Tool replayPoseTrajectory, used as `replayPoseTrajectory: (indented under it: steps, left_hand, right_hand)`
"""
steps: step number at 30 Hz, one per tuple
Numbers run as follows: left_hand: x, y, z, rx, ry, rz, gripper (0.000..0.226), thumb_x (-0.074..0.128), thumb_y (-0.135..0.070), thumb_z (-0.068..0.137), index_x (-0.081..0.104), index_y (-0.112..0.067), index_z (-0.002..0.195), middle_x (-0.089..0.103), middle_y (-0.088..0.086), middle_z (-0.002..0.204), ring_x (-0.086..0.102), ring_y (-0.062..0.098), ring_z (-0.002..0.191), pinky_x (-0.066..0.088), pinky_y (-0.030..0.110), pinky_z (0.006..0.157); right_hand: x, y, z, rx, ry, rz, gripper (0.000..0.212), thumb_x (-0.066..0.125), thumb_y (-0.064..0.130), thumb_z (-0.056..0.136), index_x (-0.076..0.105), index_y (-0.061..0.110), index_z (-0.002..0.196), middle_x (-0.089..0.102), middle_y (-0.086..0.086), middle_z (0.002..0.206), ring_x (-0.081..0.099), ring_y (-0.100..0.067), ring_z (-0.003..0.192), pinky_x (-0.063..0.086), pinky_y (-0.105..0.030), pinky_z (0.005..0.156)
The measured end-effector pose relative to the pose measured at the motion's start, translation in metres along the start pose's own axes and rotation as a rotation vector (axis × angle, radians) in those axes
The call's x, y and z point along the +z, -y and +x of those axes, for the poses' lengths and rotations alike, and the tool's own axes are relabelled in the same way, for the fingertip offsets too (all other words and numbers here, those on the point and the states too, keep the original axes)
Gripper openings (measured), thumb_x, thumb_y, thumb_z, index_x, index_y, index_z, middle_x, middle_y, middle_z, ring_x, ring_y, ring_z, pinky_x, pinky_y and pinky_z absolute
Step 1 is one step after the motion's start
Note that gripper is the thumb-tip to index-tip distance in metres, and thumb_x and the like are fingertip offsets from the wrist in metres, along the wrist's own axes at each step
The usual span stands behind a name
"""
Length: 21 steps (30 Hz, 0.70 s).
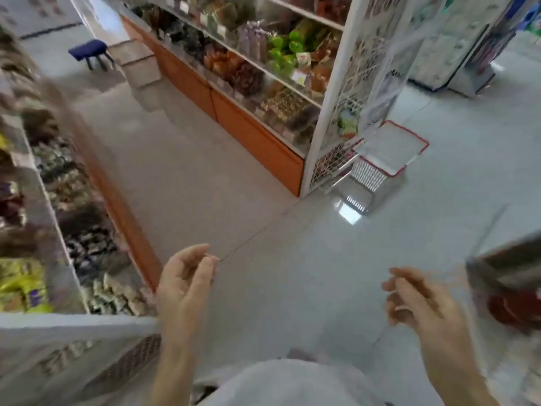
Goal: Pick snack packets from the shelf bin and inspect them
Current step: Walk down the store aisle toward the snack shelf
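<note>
My left hand [187, 279] hangs in front of me over the grey floor, fingers loosely curled, holding nothing. My right hand [415, 300] is level with it to the right, blurred, its fingers also loosely bent and empty. Clear shelf bins of wrapped snack packets [87, 247] line the shelf at my left, just beside my left hand. A second shelf unit with bins of packets [263, 68] stands across the aisle. The frame is smeared by motion.
A red-rimmed wire shopping basket [380, 162] sits on the floor at the end of the far shelf unit. A blue stool [89, 52] stands far up the aisle. A blurred display with red items [509, 288] is at the right edge.
</note>
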State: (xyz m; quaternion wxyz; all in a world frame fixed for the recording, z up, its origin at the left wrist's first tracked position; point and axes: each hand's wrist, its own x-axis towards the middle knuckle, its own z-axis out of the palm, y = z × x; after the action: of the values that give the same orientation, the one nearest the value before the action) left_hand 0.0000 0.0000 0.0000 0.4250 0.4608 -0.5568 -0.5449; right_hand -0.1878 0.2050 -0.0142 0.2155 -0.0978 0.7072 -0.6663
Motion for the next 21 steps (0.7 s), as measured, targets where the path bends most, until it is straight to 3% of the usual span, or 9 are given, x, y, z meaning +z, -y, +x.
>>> replayPoseTrajectory:
  steps: [5,10,14,17,21]
  left_hand:
    - [0.011,0.039,0.042,-0.181,-0.028,0.128,0.018,0.053,-0.005,0.092,0.059,-0.02,0.098,0.063,0.022,0.101,0.058,0.021,0.085,0.05,0.036,0.08]
    - [0.046,0.051,0.124,-0.242,-0.09,0.149,0.015,0.053,-0.009,0.091,0.06,-0.02,0.1,0.064,0.015,0.096,0.06,0.014,0.079,0.051,0.026,0.074]
    - [0.085,0.047,0.197,-0.239,-0.138,0.158,0.017,0.053,-0.01,0.092,0.06,-0.023,0.1,0.065,0.011,0.094,0.061,0.007,0.076,0.052,0.021,0.071]
    - [0.098,0.04,0.239,-0.265,-0.191,0.151,0.017,0.057,-0.012,0.09,0.061,-0.024,0.101,0.064,0.015,0.098,0.062,0.018,0.085,0.053,0.027,0.078]
    - [0.102,0.032,0.287,-0.312,-0.288,0.186,0.019,0.06,-0.035,0.079,0.063,-0.033,0.098,0.065,0.01,0.098,0.061,0.025,0.092,0.05,0.039,0.085]
  right_hand:
    - [0.037,-0.048,0.029,0.165,0.15,-0.284,0.018,0.058,0.003,0.088,0.065,0.018,0.096,0.063,-0.013,0.085,0.058,-0.01,0.056,0.05,-0.019,0.05]
    - [0.096,-0.041,0.103,0.202,0.313,-0.424,0.022,0.062,0.011,0.086,0.063,0.033,0.091,0.064,0.005,0.081,0.061,-0.019,0.07,0.053,-0.025,0.059]
    - [0.154,-0.02,0.21,0.13,0.427,-0.484,0.024,0.062,0.012,0.086,0.061,0.035,0.092,0.063,0.006,0.081,0.062,-0.019,0.072,0.053,-0.033,0.063]
    - [0.213,0.001,0.288,0.079,0.517,-0.476,0.022,0.061,0.01,0.087,0.06,0.03,0.097,0.061,0.006,0.082,0.061,-0.02,0.073,0.053,-0.034,0.064]
    - [0.304,0.021,0.381,0.033,0.627,-0.481,0.019,0.059,0.013,0.089,0.058,0.022,0.106,0.061,0.001,0.086,0.062,-0.018,0.073,0.053,-0.029,0.061]
